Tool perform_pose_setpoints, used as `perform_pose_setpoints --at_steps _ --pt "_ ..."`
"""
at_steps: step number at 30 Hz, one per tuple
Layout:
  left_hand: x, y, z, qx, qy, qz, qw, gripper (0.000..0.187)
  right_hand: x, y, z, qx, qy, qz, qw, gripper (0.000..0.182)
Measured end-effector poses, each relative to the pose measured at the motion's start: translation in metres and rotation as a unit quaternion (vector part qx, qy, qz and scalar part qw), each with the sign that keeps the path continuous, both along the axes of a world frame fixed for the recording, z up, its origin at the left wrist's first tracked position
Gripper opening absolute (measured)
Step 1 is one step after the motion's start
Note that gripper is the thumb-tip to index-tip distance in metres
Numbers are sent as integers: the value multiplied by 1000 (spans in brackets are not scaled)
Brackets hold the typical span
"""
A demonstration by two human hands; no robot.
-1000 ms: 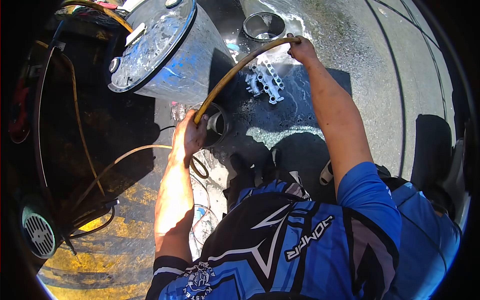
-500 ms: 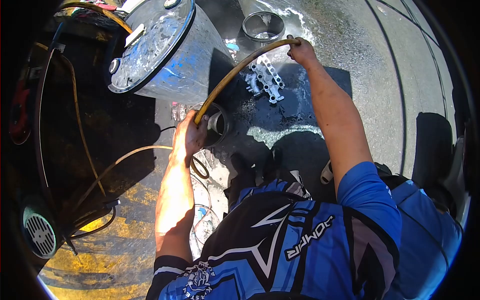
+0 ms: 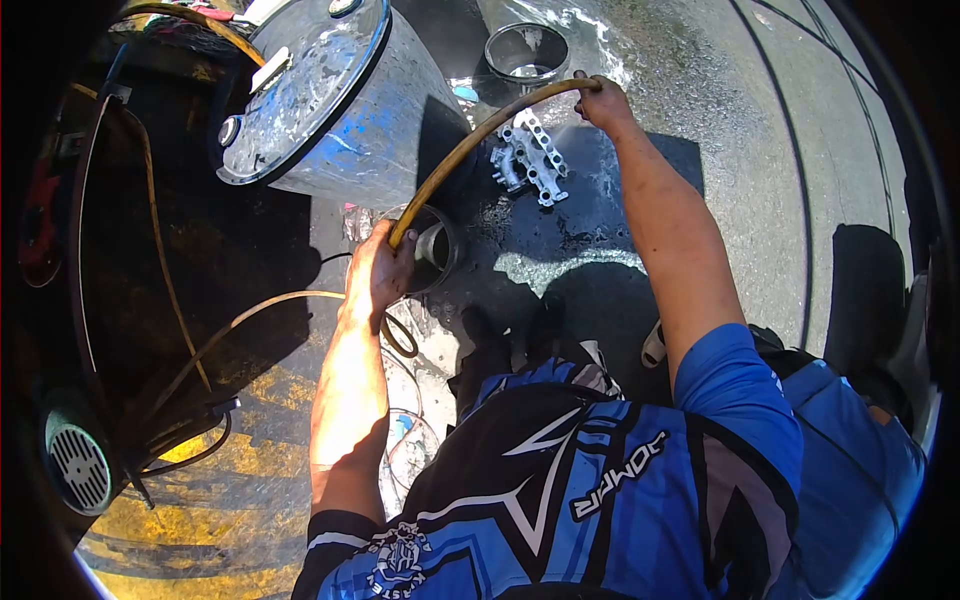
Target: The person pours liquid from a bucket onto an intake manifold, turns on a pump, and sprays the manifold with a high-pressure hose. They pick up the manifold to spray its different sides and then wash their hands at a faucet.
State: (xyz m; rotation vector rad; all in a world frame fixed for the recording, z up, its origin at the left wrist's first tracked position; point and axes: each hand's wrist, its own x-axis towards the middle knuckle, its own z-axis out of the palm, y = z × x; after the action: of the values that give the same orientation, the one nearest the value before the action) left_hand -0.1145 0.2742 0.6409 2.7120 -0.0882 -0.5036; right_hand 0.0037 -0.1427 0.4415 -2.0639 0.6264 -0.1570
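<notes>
A yellow-brown hose [image 3: 480, 133] arches between my two hands. My left hand [image 3: 380, 265] is closed around its lower part, beside a dark round container [image 3: 447, 262] on the ground. Further out, my right hand [image 3: 606, 103] grips the hose near its end, fingers wrapped round it. Below the arch lies a silvery cast-metal engine part [image 3: 535, 160] with a row of holes, on dark wet ground. Whether water leaves the hose end cannot be made out.
A scuffed blue-grey drum [image 3: 375, 130] stands at upper left, near a black bucket [image 3: 527, 52]. Thin hose [image 3: 240, 320] loops on the left. A round metal grille [image 3: 80, 468] is at lower left. Black cables [image 3: 795, 180] cross the concrete on the right. Someone in blue [image 3: 850, 450] is close at right.
</notes>
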Motion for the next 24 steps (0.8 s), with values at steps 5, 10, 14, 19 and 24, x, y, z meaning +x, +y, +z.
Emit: perform_pose_setpoints --at_steps 5,10,14,19,24 --pt "0 -1 0 1 -3 -4 1000 31 -2 1 4 2 5 -1 1000 50" --pt "-1 -2 2 6 -1 -8 1000 31 -5 1 4 6 6 -7 1000 50" --pt "-1 -1 0 5 -4 -15 1000 31 -7 3 6 12 15 -9 1000 51" --pt "0 0 -2 2 -2 -13 1000 31 -5 2 6 10 15 -9 1000 52" --pt "1 1 -5 8 -7 -17 1000 32 -10 4 12 -10 28 -4 1000 52"
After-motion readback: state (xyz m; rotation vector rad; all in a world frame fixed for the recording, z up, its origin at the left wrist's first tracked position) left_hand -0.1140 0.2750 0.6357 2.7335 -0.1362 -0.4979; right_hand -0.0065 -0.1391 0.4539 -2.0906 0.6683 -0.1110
